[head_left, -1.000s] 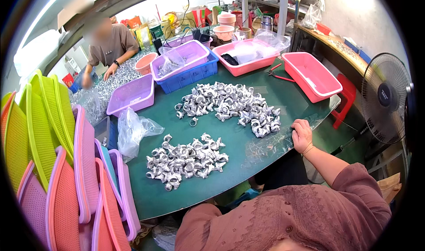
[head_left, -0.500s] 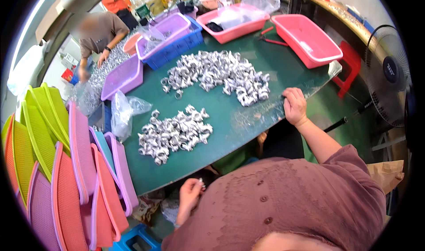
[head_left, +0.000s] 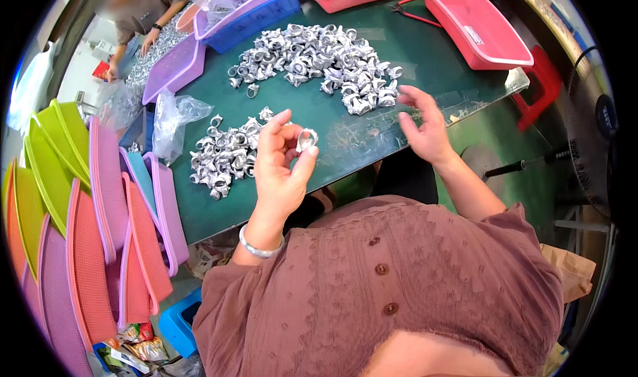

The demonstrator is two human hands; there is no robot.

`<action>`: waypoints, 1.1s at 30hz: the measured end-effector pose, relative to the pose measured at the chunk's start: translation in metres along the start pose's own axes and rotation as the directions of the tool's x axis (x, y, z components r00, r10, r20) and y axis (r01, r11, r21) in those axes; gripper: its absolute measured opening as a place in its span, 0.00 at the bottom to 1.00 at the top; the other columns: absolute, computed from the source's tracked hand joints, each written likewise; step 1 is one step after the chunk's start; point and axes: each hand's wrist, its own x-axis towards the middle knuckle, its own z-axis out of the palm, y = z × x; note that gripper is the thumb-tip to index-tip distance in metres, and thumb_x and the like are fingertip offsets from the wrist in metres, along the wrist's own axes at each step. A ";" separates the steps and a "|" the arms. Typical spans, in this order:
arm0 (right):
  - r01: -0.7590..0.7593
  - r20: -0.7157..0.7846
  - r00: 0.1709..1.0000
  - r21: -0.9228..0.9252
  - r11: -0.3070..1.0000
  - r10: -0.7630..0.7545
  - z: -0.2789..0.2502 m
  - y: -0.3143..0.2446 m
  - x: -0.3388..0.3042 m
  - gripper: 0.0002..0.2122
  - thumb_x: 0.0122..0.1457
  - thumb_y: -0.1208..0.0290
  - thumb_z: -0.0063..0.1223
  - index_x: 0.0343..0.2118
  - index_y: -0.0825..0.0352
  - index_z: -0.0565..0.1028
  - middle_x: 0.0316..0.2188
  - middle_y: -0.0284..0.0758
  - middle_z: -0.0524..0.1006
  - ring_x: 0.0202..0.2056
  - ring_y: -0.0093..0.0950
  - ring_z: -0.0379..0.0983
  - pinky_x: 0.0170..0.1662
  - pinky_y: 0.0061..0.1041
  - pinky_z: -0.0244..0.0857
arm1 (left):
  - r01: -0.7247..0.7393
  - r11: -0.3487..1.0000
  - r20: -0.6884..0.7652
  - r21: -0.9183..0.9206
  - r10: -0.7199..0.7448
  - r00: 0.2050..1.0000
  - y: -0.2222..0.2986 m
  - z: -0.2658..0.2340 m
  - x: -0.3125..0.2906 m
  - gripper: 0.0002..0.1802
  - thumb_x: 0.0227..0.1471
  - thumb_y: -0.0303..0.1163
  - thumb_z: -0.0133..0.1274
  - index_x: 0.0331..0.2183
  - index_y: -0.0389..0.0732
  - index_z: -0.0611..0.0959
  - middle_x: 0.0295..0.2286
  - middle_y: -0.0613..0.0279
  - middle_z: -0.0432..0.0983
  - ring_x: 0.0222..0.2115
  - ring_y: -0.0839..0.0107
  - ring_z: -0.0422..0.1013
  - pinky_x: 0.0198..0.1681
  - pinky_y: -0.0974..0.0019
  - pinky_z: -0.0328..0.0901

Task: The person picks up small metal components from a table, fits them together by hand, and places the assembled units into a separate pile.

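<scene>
A person's left hand (head_left: 282,161) is raised above a green tabletop (head_left: 425,58), its grip pinched on a small silver metal ring (head_left: 306,139) just beside a small pile of rings (head_left: 226,154). The right hand (head_left: 425,128) hovers with its grip apart and empty, near a larger pile (head_left: 319,58).

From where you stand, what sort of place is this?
Probably a small workshop for sorting or assembling metal parts. Two heaps of small silvery fittings lie on a green table, plastic trays are stacked alongside, and the left hand holds one fitting.
</scene>
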 end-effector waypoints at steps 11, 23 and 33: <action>-0.363 0.478 0.875 0.552 0.751 0.072 0.038 -0.055 0.041 0.11 0.53 0.78 0.52 0.40 0.70 0.72 0.31 0.31 0.73 0.33 0.18 0.68 0.37 0.19 0.64 | 0.021 0.995 0.038 -0.099 -0.017 0.999 -0.019 0.018 0.028 0.32 0.45 0.16 0.52 0.52 0.37 0.61 0.36 0.60 0.68 0.36 0.76 0.66 0.40 0.73 0.64; -0.621 0.628 0.759 0.620 0.480 0.171 0.059 -0.043 0.056 0.06 0.56 0.76 0.49 0.34 0.72 0.73 0.30 0.30 0.75 0.32 0.17 0.69 0.37 0.18 0.64 | 0.005 0.998 0.054 -0.059 -0.002 0.999 -0.029 0.012 0.045 0.32 0.44 0.15 0.54 0.51 0.37 0.63 0.36 0.60 0.68 0.37 0.75 0.66 0.41 0.73 0.63; -0.788 0.736 0.610 0.524 0.324 0.293 0.077 -0.054 0.059 0.07 0.56 0.71 0.52 0.33 0.69 0.74 0.28 0.28 0.75 0.27 0.15 0.67 0.32 0.15 0.63 | 0.126 0.977 -0.015 -0.173 -0.130 0.991 -0.036 -0.007 0.038 0.30 0.45 0.17 0.54 0.50 0.33 0.63 0.35 0.59 0.70 0.35 0.75 0.68 0.37 0.73 0.65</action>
